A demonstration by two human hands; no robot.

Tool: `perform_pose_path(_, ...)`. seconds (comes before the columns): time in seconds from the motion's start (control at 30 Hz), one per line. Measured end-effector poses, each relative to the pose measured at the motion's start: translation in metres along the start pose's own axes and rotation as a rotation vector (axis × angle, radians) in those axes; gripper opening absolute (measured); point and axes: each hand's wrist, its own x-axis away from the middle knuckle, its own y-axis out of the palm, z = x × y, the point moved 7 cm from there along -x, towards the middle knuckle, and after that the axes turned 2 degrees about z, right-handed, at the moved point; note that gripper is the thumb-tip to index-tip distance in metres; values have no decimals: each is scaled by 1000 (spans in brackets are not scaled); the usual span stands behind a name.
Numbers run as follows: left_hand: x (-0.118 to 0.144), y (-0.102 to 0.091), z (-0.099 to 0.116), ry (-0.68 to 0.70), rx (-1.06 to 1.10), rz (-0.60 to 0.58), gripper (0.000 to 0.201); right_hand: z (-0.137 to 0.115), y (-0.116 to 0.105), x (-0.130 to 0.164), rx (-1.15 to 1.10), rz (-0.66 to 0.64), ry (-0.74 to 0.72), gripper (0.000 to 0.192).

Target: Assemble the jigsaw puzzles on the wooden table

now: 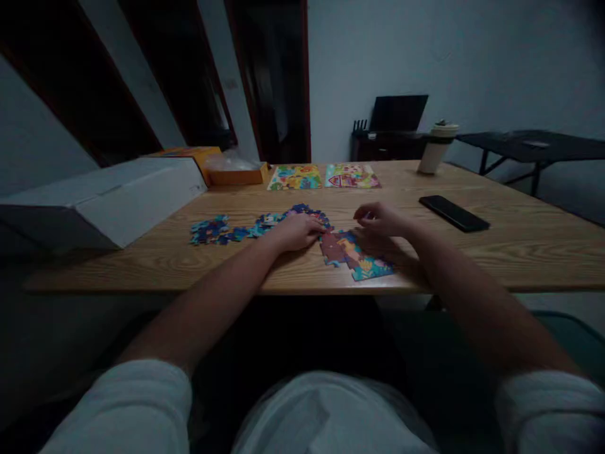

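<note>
My left hand (pixel 299 232) lies low over the table with its fingers stretched out. Its fingertips touch the loose puzzle pieces (pixel 239 233) beside the upper left edge of a partly joined jigsaw puzzle (pixel 336 248). That puzzle shows brown, orange and teal areas and has a stepped outline. Just above its right side, my right hand (pixel 382 219) is raised with curled fingers. A small purplish puzzle piece (pixel 367 216) shows between the thumb and fingers, mostly hidden. The loose pieces form a blue, uneven band running left from the joined part.
Two colourful picture sheets (pixel 295 177) lie at the back of the wooden table (pixel 227 271). A white box (pixel 142 189) and an orange box (pixel 239 176) holding clear plastic stand left. At right are a black phone (pixel 454 212) and a lidded cup (pixel 437 150).
</note>
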Motion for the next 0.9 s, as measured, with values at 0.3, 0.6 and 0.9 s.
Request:
perform_pose_path(0.3, 3, 3, 1, -92, 95, -84, 61, -12, 7, 4, -19, -67, -55, 30)
perform_pose_path(0.6, 4, 9, -40, -333, 266, -12, 60, 23, -18, -7, -58, 219, 126, 26)
perform_pose_path(0.9, 45, -40, -123, -677, 196, 359, 47, 59, -31, -5, -22, 259, 324, 31)
